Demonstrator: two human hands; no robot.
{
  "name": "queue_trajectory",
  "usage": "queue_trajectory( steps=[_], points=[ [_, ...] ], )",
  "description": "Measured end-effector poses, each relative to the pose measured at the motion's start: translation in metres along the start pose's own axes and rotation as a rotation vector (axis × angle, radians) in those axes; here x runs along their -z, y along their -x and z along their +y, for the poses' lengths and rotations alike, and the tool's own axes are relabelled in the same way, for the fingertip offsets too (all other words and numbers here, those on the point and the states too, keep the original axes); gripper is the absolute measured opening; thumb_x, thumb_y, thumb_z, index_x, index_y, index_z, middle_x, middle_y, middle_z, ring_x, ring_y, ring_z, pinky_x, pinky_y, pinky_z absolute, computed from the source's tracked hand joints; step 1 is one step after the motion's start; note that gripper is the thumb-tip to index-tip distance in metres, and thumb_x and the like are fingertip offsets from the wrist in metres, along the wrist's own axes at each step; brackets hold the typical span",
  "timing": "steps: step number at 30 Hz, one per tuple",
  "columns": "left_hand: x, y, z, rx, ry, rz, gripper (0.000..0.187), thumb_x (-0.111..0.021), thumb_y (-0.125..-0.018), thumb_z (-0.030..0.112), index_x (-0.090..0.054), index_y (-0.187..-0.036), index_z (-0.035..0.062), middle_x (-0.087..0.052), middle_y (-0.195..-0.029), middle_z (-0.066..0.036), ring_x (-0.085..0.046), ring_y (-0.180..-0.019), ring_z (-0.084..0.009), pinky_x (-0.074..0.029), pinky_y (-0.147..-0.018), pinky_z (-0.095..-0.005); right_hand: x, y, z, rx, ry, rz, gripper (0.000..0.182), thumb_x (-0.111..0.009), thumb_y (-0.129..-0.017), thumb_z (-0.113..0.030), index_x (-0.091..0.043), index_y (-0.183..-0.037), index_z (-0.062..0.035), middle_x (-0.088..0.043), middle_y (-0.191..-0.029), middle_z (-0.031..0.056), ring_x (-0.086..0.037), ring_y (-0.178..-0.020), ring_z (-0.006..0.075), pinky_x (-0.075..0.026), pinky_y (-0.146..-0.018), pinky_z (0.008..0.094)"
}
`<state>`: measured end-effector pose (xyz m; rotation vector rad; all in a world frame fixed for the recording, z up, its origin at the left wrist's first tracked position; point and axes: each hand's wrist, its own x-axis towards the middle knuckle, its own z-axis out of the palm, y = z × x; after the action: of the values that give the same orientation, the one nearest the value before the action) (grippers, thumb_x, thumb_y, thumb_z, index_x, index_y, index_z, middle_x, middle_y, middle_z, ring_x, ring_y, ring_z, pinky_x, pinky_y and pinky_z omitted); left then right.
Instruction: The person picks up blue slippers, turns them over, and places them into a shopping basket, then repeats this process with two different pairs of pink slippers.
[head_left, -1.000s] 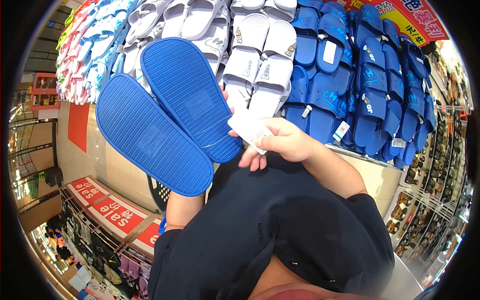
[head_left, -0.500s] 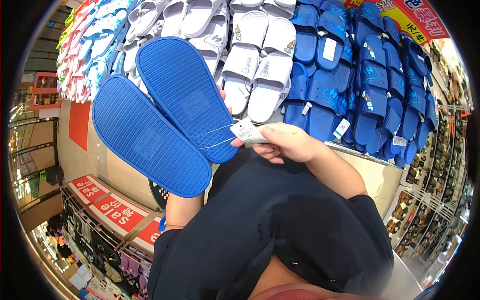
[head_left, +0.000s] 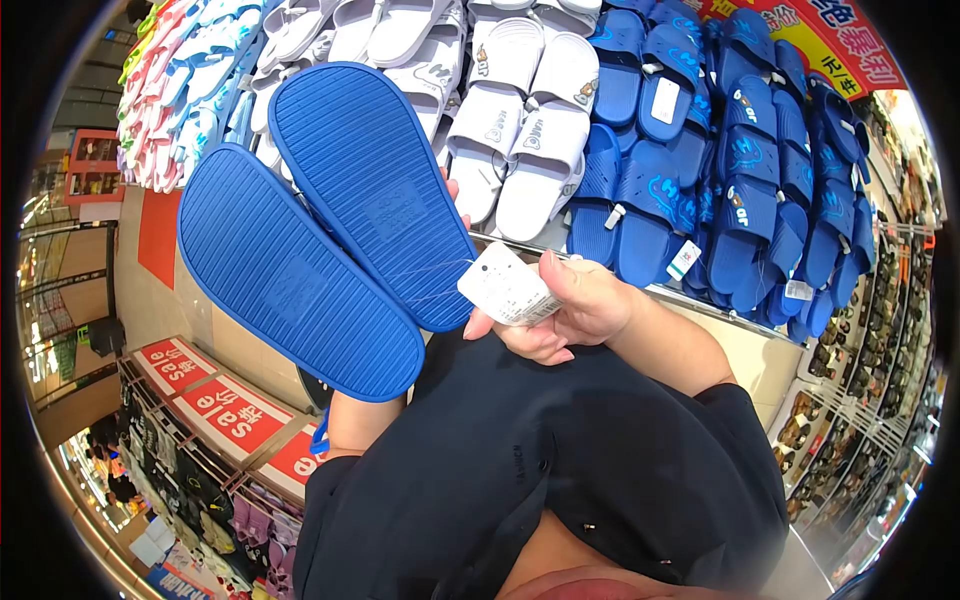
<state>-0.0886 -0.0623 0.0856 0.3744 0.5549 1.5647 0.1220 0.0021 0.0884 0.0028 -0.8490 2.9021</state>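
Observation:
A pair of blue slide slippers point(head_left: 300, 275) is held up with the ribbed soles facing me. My left hand point(head_left: 455, 192) grips them from behind; only its fingertips show at the right edge of one slipper, and the rest is hidden by the soles. Just right of the slippers, my right hand point(head_left: 590, 315) is closed on a white paper tag point(head_left: 507, 286), pinched between thumb and fingers. Thin clear strings run from the tag across the lower part of the slippers. The tag's small print is too faint to read.
White slippers point(head_left: 500, 120) and more blue slippers point(head_left: 745, 190) hang in rows on a rack ahead. Pink and light blue ones point(head_left: 180, 100) hang at the far left. Red sale signs point(head_left: 235, 410) top a lower rack at left. Shoe shelves point(head_left: 850, 400) stand at right.
My right hand has turned the tag so its face shows more fully, moving slightly down. The slippers have shifted a little to the left.

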Motion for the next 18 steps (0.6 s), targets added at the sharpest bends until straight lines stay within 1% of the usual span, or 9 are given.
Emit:
queue_trajectory(
  steps=[6, 9, 12, 15, 18],
  points=[
    [0.006, -0.003, 0.0, 0.002, -0.02, 0.024, 0.075, -0.058, -0.095, 0.048, -0.034, -0.15, 0.0025, -0.037, -0.15, -0.024, -0.04, -0.139, -0.0355, -0.037, -0.113, -0.0515, 0.007, -0.002, -0.002, 0.019, 0.023, -0.005, 0.085, -0.026, -0.102, -0.062, -0.051, -0.126, 0.0156, -0.049, -0.068, 0.0023, -0.041, -0.051, 0.0072, -0.039, -0.046, 0.0237],
    [0.009, -0.005, -0.002, -0.02, -0.051, -0.023, 0.075, -0.057, -0.095, 0.048, -0.034, -0.15, 0.0028, -0.038, -0.15, -0.024, -0.04, -0.139, -0.0356, -0.039, -0.113, -0.0507, 0.011, -0.003, -0.002, 0.03, 0.028, 0.015, 0.083, -0.027, -0.103, -0.061, -0.05, -0.127, 0.0159, -0.05, -0.069, 0.003, -0.042, -0.052, 0.0078, -0.04, -0.047, 0.0238],
    [-0.001, -0.004, -0.005, -0.045, -0.122, 0.063, 0.074, -0.057, -0.096, 0.048, -0.034, -0.15, 0.0034, -0.038, -0.15, -0.024, -0.042, -0.138, -0.0352, -0.041, -0.112, -0.0502, 0.014, -0.003, -0.004, 0.027, 0.062, 0.046, 0.086, -0.028, -0.101, -0.064, -0.05, -0.127, 0.0153, -0.05, -0.07, 0.0038, -0.044, -0.053, 0.0083, -0.041, -0.047, 0.0243],
    [0.005, -0.009, -0.005, 0.0, -0.137, 0.13, 0.075, -0.058, -0.095, 0.049, -0.035, -0.15, 0.0036, -0.04, -0.149, -0.023, -0.043, -0.137, -0.0347, -0.043, -0.111, -0.049, 0.021, -0.002, -0.004, 0.051, 0.101, 0.128, 0.064, -0.046, -0.102, -0.051, -0.055, -0.12, 0.0093, -0.053, -0.073, 0.0033, -0.047, -0.055, 0.0077, -0.041, -0.048, 0.0239],
    [0.015, -0.012, -0.007, 0.017, -0.116, 0.087, 0.075, -0.057, -0.095, 0.051, -0.035, -0.149, 0.004, -0.041, -0.148, -0.021, -0.043, -0.137, -0.0337, -0.042, -0.112, -0.0487, 0.028, -0.006, 0.0, 0.078, 0.41, 0.299, 0.033, -0.063, -0.098, -0.029, -0.056, -0.11, 0.0014, -0.055, -0.076, 0.0023, -0.049, -0.057, 0.0068, -0.042, -0.05, 0.0226]
  ],
)
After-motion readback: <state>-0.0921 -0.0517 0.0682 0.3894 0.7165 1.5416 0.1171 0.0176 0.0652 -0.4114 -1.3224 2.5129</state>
